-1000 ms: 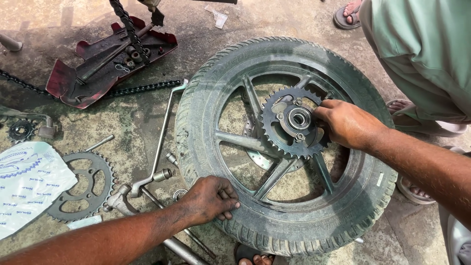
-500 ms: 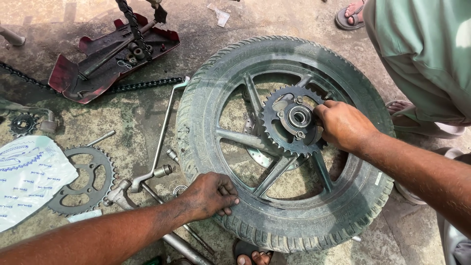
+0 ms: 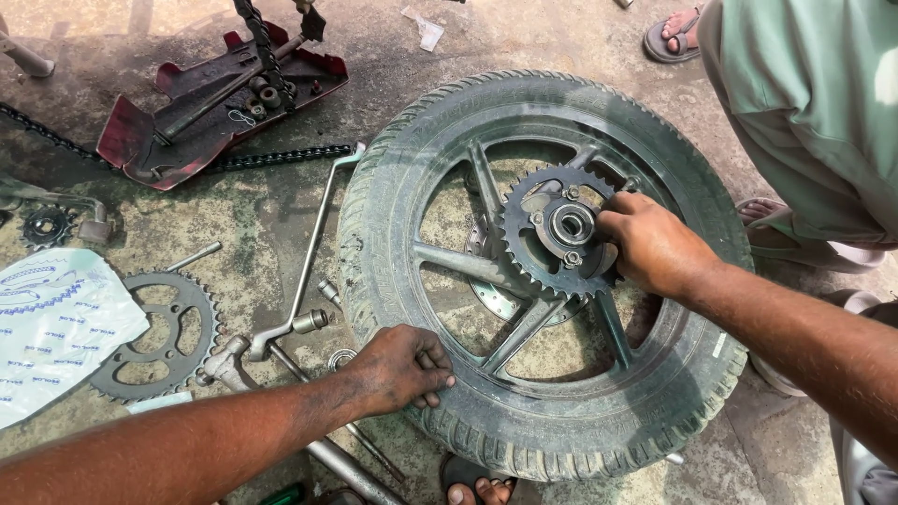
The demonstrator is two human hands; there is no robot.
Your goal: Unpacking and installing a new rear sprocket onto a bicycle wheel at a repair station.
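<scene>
A motorcycle wheel with a black tyre [image 3: 393, 187] and spoked alloy rim lies flat on the concrete. A dark toothed sprocket [image 3: 528, 245] sits on its hub. My right hand [image 3: 655, 245] rests on the sprocket's right side, fingers pressed against it near the hub. My left hand [image 3: 398, 367] grips the tyre's near-left edge, fingers curled over the rubber.
A second sprocket [image 3: 159, 337] and a plastic packet [image 3: 51, 323] lie at left. A long socket wrench [image 3: 313, 248], small fittings and a drive chain [image 3: 271, 157] are beside the tyre. A red chain cover [image 3: 215, 93] sits at the back. Another person in green [image 3: 814, 112] crouches at right.
The view has drifted slightly, so the wheel sits a little lower and left. Both hands keep their places on the tyre and sprocket.
</scene>
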